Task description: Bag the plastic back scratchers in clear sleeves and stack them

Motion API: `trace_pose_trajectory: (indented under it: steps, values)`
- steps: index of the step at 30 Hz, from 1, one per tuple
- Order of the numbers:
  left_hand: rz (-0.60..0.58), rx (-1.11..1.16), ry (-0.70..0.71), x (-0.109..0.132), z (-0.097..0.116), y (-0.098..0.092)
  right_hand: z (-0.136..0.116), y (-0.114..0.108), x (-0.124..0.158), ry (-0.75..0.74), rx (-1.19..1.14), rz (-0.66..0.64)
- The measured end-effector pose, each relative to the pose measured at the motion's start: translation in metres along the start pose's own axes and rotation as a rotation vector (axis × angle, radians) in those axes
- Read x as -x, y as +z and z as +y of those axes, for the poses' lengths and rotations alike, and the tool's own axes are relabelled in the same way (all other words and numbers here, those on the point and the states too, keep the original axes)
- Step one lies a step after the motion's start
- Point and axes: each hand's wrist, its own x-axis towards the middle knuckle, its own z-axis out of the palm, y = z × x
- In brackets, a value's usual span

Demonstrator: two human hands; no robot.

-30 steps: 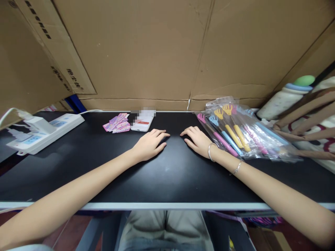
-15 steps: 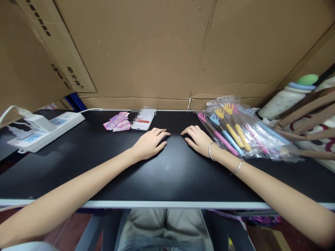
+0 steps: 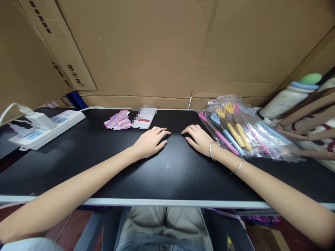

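My left hand (image 3: 151, 142) rests palm down on the black tabletop (image 3: 167, 174), its fingers loosely stretched and holding nothing. Just behind it lies a white phone (image 3: 143, 120), partly pixelated. Pink and purple printed cards (image 3: 118, 120) are piled left of the phone. My right hand (image 3: 198, 138) also lies on the table, fingers apart and nothing in them, with a silver bangle at the wrist. Beside it, to the right, are several back scratchers (image 3: 230, 130) in clear plastic bags, with pink, blue and yellow handles and claw-shaped heads.
A white power strip (image 3: 49, 129) with plugs and cables lies at the left. At the right stand a white bottle (image 3: 289, 99) with a green-topped lid and a bag with brown straps (image 3: 309, 108). Cardboard (image 3: 146, 48) walls off the table's back.
Both hands stay in the same place on the table. The view has shifted very slightly; nothing was picked up or moved.
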Motion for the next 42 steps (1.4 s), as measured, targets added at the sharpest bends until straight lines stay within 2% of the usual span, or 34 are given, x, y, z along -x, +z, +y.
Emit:
trace_pose_trajectory:
  steps: [42]
  values:
    - [-0.013, -0.013, 0.000, 0.0000, -0.0007, 0.0001, -0.0016, -0.0019, 0.0004, -0.002, -0.004, -0.014]
